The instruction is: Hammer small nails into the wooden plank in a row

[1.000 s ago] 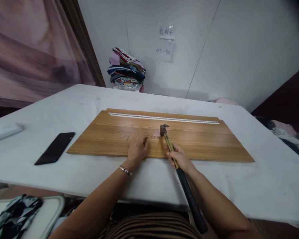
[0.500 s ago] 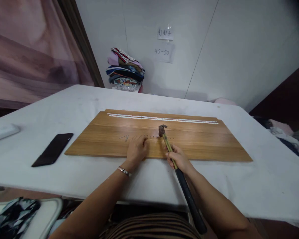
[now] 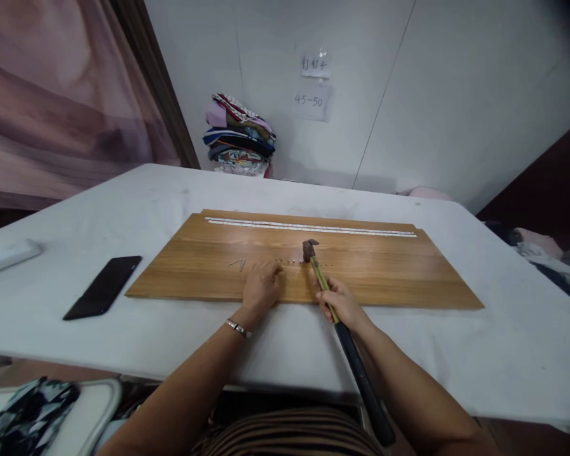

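My right hand [image 3: 339, 299] is wrapped round a claw hammer [image 3: 319, 275], gripping the yellow part of its handle above the long black grip. The rusty hammer head is over the wooden board [image 3: 384, 272], close to a row of small nails [image 3: 293, 261]; whether it touches one I cannot tell. On the board's near part rests my left hand [image 3: 262, 286], its fingers curled together beside the left end of that row. Anything between those fingers is hidden. A few loose nails [image 3: 242, 264] lie just left of it.
Two white measuring strips [image 3: 308, 227] run along the board's far side. A black phone [image 3: 103, 288] and a white object [image 3: 9, 256] lie on the white-covered table [image 3: 161, 190] at left. Folded clothes [image 3: 240, 136] are stacked by the wall behind.
Both hands and the hammer stay nearly in place. The left fingers have drawn slightly down from the nail row. The view has shifted a little.
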{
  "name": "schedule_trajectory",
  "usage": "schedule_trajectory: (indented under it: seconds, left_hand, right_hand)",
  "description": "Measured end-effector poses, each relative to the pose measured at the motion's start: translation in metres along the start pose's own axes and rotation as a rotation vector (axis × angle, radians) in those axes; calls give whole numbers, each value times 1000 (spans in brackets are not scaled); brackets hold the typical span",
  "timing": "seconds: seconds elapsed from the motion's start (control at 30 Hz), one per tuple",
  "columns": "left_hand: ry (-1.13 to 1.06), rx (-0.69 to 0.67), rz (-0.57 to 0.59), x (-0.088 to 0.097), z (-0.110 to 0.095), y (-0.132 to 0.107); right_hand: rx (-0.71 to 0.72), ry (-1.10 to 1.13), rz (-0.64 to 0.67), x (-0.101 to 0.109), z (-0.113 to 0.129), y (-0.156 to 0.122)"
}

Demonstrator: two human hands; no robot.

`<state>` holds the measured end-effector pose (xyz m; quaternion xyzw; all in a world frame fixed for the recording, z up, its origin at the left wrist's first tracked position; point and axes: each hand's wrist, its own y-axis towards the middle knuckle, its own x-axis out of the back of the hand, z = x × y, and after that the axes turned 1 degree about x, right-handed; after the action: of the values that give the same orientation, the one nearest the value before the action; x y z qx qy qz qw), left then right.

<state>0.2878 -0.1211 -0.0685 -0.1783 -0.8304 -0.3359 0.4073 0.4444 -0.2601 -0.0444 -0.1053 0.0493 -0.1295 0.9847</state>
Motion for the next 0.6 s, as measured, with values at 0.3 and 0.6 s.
schedule_trajectory:
  seconds: [0.3,0.6]
  left_hand:
    - [5,-5,7,1,-1,0]
    - [3,-20,0,3,-2,0]
  right_hand:
    - [-7,1,-9,-1,3,-1]
    - [19,11,12,-1,2,-1]
